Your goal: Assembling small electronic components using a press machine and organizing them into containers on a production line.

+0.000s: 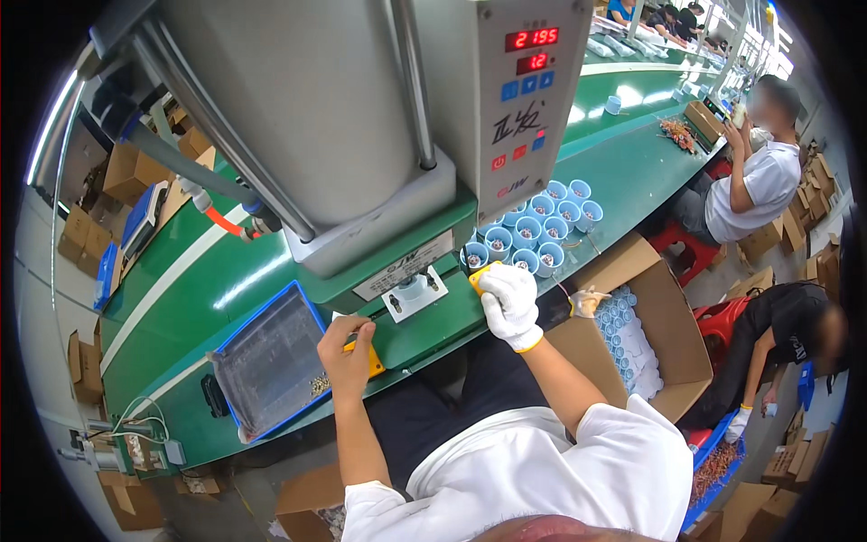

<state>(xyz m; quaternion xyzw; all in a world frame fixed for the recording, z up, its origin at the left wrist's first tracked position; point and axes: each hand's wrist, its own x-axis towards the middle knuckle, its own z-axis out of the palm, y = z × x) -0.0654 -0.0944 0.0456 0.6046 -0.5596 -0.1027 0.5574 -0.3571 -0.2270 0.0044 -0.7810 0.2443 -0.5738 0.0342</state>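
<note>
with fingers of left hand (pixel 347 348) and gloved right hand (pixel 511 304) bent at yellow boxes (pixel 377 363) (spread and hold unclear), probably working press (pixel 307 108) beside blue cups (pixel 526 232) on counter (pixel 623 158); next likely needs steady pressing.

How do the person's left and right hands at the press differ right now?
The left hand is bare, while the right hand wears a white glove. The left hand is nearer the blue-rimmed tray; the right hand is nearer the light-blue cups.
Both are at yellow parts beside the press, one on each side.
</note>
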